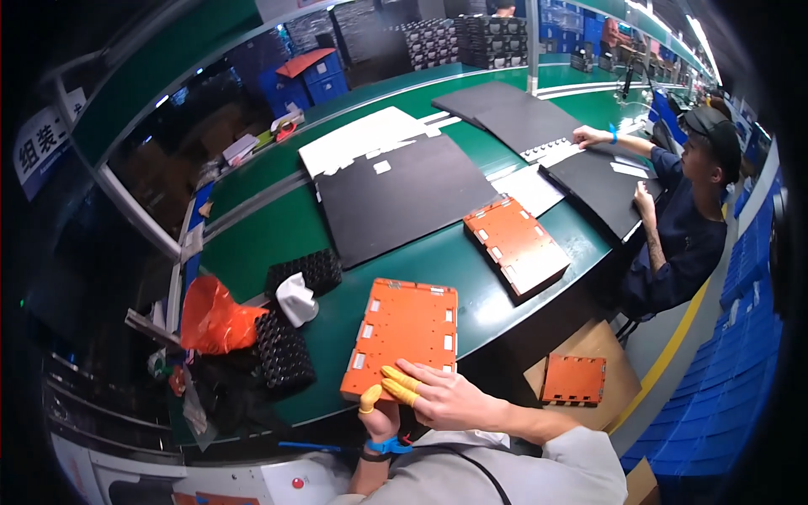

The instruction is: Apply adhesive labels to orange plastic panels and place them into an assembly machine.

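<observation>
Fingers (401, 385) of the right hand (459, 402) lie close together and almost flat on the near end of the orange box (412, 332), and do not curl round it. Some wear yellow tips. At the same end, the left hand (383, 422) has its thumb up against the box. Its other fingers are hidden, so I cannot tell how wide they are, but it seems to help hold the box up. The box is in front of the person, over the near edge of the green bench (252, 244); I cannot tell if it touches the bench.

White patches run down both long sides of the box, so that part looks done to me. What is left, I cannot tell.

Right of the box and farther off, a second box (519, 244) lies on the bench, with white patches too. A third box (574, 379) is lower down to the right, on brown card (596, 343). Left of the box are black trays (286, 349), a white cloth (297, 300) and a red-orange bag (215, 316). Past the box lie big black sheets (404, 198) and white paper (362, 139). Far right of it, a co-worker (686, 223) reaches over the bench. Blue bins (326, 84) stand far behind the box.
</observation>
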